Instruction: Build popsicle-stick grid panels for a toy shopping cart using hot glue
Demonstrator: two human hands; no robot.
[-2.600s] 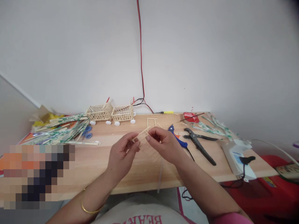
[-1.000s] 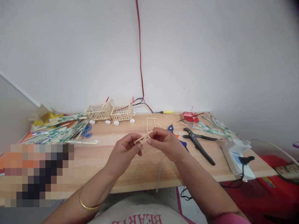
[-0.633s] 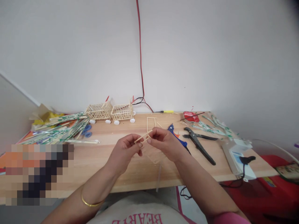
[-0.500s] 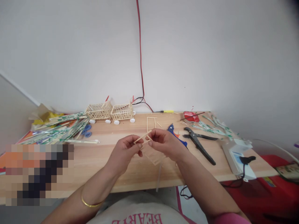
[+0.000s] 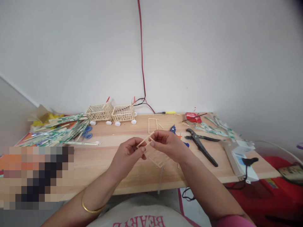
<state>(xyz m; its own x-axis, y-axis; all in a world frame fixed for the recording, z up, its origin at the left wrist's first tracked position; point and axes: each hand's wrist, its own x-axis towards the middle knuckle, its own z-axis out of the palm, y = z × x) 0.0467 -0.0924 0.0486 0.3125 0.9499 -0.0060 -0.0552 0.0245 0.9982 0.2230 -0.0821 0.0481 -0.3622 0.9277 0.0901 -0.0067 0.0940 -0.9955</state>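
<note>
Above the middle of the table, my left hand (image 5: pixel 131 154) and my right hand (image 5: pixel 167 145) pinch a small frame of thin wooden sticks (image 5: pixel 145 139) from its two sides. Fingers cover parts of its ends. Beneath my hands, another stick frame (image 5: pixel 156 162) lies on the wood, partly hidden by my right hand. A clear glue stick (image 5: pixel 161 181) lies near the front edge. Just beyond my hands is a rectangular stick frame (image 5: pixel 153 119) on the table. A blue glue gun (image 5: pixel 173 129) is partly covered by my right hand.
Two stick-built carts with white wheels (image 5: pixel 123 113) stand against the wall. Wrapped sticks (image 5: pixel 68 129) are piled at left beside blue discs (image 5: pixel 88 136). To the right lie black pliers (image 5: pixel 201 146), a red packet (image 5: pixel 193 118), torn wrappers (image 5: pixel 220 127) and a white box (image 5: pixel 236 160).
The held stick frame has tilted slightly, and my left hand has shifted a little to the right. Both hands keep their pinch on it.
</note>
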